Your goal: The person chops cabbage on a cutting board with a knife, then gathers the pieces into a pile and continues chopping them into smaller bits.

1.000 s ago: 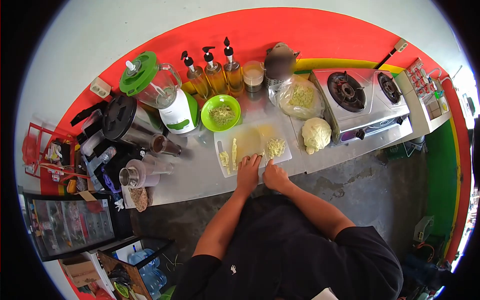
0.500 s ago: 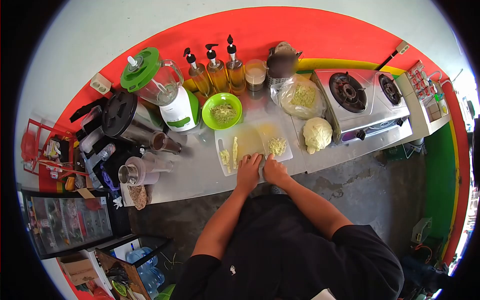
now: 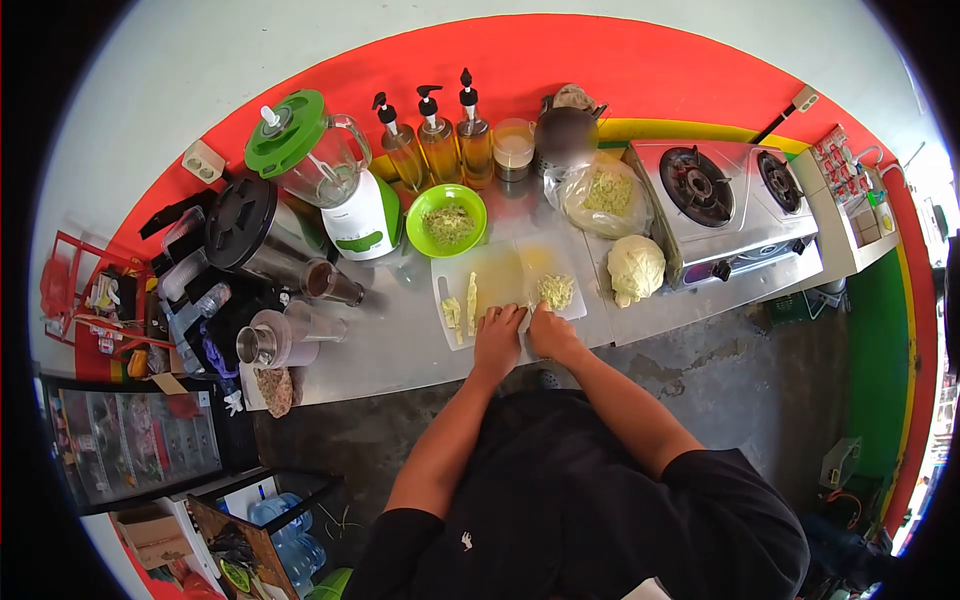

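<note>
My left hand [image 3: 499,338] presses down on the white cutting board [image 3: 500,262] with its fingers curled together; whatever lies under them is hidden. Right beside it, my right hand [image 3: 552,333] is closed around a knife, whose narrow blade [image 3: 526,318] shows only slightly between the two hands. A small heap of shredded cabbage [image 3: 556,291] lies on the board just beyond my right hand. To the left of my left hand, a long pale cabbage strip [image 3: 472,302] and some shorter cabbage pieces [image 3: 452,315] rest on the board.
Behind the board stands a green bowl [image 3: 447,222] with chopped bits. A blender [image 3: 352,212], pump bottles [image 3: 438,148] and a plastic bag of shredded cabbage [image 3: 606,195] are farther back. To the right are a cabbage head [image 3: 635,270] and a gas stove [image 3: 728,215].
The view has shifted slightly. Both hands stay close together at the board's near edge, with my right hand turned a little; the cabbage pieces lie as before.
</note>
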The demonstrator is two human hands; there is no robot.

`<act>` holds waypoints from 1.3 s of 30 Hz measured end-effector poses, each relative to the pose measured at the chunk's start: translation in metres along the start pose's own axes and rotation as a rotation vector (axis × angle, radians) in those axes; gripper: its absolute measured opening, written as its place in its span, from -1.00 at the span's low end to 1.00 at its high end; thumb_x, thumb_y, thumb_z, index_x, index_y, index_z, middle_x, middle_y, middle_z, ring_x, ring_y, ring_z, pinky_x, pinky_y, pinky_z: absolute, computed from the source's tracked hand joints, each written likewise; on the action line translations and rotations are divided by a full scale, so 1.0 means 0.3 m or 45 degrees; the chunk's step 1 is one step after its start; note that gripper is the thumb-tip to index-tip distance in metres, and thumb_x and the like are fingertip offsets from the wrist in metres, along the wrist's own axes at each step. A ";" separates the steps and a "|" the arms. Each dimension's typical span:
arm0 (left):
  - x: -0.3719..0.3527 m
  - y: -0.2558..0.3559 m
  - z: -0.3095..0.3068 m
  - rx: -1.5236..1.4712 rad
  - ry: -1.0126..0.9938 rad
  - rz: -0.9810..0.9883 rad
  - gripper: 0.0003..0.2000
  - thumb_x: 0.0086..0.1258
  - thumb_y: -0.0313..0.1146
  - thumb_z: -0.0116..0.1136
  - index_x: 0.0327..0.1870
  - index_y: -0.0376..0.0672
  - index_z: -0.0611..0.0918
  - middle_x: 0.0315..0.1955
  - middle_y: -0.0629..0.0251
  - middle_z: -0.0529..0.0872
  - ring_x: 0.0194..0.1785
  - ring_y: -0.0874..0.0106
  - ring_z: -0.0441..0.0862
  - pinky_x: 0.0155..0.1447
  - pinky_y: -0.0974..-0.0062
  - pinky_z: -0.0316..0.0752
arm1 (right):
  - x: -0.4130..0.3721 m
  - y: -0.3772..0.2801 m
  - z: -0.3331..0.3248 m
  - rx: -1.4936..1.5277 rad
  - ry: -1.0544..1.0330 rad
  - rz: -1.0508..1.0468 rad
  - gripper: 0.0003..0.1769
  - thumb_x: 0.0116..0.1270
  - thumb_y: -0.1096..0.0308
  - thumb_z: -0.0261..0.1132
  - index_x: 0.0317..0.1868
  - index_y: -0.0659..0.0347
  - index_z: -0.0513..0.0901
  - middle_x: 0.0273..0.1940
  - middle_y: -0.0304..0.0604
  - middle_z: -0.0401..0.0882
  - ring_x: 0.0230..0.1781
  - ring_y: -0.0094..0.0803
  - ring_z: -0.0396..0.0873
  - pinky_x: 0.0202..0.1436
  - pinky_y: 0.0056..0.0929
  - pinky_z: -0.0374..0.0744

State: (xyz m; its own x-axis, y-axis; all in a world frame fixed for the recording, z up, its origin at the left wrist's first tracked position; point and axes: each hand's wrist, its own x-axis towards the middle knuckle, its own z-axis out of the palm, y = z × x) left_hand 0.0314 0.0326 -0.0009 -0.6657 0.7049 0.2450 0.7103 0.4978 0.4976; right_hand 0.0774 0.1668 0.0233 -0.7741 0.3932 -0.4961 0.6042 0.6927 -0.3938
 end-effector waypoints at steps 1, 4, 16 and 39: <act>0.002 -0.001 0.001 0.001 -0.001 0.002 -0.55 0.14 -0.58 0.11 0.13 -0.12 0.65 0.08 0.33 0.63 0.16 0.13 0.50 0.23 0.18 0.43 | -0.014 -0.004 -0.003 0.003 0.001 0.001 -0.52 0.39 0.27 0.21 0.13 0.46 0.32 0.02 0.43 0.64 0.08 0.30 0.64 0.20 0.10 0.58; 0.005 -0.007 0.000 0.034 -0.014 0.003 -0.56 0.15 -0.58 0.11 0.12 -0.12 0.66 0.06 0.35 0.63 0.14 0.15 0.51 0.21 0.19 0.43 | -0.060 -0.002 0.009 -0.063 -0.065 0.010 -0.57 0.40 0.30 0.19 0.12 0.43 0.33 0.02 0.42 0.65 0.09 0.30 0.63 0.20 0.10 0.57; 0.004 -0.012 0.010 -0.013 0.048 -0.038 -0.60 0.21 -0.56 0.11 0.07 -0.02 0.70 -0.01 0.42 0.65 0.07 0.21 0.53 0.17 0.21 0.41 | -0.052 0.004 0.007 -0.023 -0.145 0.020 -0.54 0.41 0.28 0.21 0.12 0.46 0.33 0.01 0.40 0.65 0.08 0.28 0.65 0.16 0.09 0.60; -0.009 -0.038 0.041 0.007 0.149 -0.040 -0.62 0.23 -0.54 0.11 0.02 0.06 0.77 -0.06 0.55 0.68 0.01 0.32 0.55 0.15 0.29 0.41 | -0.062 0.001 0.011 0.006 -0.101 -0.006 -0.53 0.40 0.29 0.22 0.13 0.47 0.31 0.01 0.43 0.65 0.11 0.28 0.62 0.19 0.10 0.57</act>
State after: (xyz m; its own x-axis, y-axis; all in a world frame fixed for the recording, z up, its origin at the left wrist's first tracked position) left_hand 0.0280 0.0313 -0.0174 -0.7097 0.6251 0.3250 0.6896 0.5218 0.5021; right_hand 0.0926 0.1579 0.0297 -0.7596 0.3408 -0.5540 0.6017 0.6917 -0.3995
